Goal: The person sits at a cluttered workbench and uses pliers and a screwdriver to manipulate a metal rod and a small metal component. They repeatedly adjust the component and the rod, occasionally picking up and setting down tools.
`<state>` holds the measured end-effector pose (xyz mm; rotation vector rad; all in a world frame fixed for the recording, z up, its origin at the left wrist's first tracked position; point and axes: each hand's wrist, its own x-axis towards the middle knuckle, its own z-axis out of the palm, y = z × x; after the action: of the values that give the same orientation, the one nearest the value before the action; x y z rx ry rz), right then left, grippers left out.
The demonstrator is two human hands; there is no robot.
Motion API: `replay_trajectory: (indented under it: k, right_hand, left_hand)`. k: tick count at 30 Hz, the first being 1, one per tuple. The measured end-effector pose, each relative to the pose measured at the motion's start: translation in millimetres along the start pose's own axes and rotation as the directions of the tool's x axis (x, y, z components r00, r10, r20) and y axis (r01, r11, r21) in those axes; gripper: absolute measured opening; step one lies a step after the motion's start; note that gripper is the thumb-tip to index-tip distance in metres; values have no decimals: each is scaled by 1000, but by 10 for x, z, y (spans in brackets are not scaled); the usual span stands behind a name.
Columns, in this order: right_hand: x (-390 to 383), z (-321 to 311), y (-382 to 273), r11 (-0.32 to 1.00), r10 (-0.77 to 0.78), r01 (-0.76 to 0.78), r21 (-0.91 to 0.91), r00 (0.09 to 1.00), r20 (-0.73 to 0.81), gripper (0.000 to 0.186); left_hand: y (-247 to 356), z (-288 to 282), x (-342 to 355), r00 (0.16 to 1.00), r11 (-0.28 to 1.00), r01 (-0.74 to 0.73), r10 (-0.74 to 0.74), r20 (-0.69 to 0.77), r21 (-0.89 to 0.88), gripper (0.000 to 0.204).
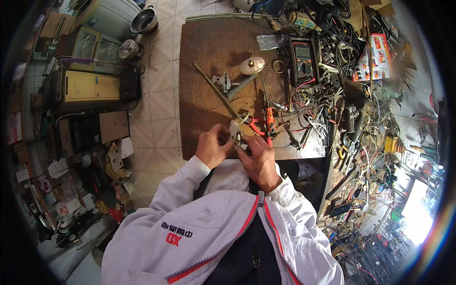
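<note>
Both my hands are close together over the near edge of the brown wooden table (204, 42). My left hand (212, 147) is closed, its fingertips curled together beside a small pale, whitish piece (234, 127). A small part with a metal look (238, 137) sits between the two hands. My right hand (260, 160) pinches it with thumb and fingers; its exact kind is too small to make out. Just beyond the right hand lie an orange-handled screwdriver (270, 119) and a tool with red handles (255, 128), perhaps pliers. A long thin rod (213, 86) slants across the table toward my hands.
Farther back lie a round metal disc (252, 66), a small metal bracket (223, 82), a ring (278, 65) and a clear plastic bag (272, 42). A multimeter (303, 59) stands at the right among tangled wires (304, 102). Cluttered shelves line the left; a pan (144, 21) is on the tiled floor.
</note>
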<state>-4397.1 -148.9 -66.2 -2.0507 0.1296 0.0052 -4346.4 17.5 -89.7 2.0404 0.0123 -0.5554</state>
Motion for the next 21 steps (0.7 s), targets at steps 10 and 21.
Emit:
replay_trajectory:
  k: [10, 21]
  right_hand:
    - [-62, -10, 80, 943, 31, 35, -330, 981, 191, 53]
    - [51, -205, 165, 993, -18, 25, -115, 998, 66, 21]
  left_hand:
    - [-110, 63, -65, 996, 989, -87, 82, -44, -117, 22]
    - [74, -73, 1, 978, 958, -200, 206, 12, -205, 18]
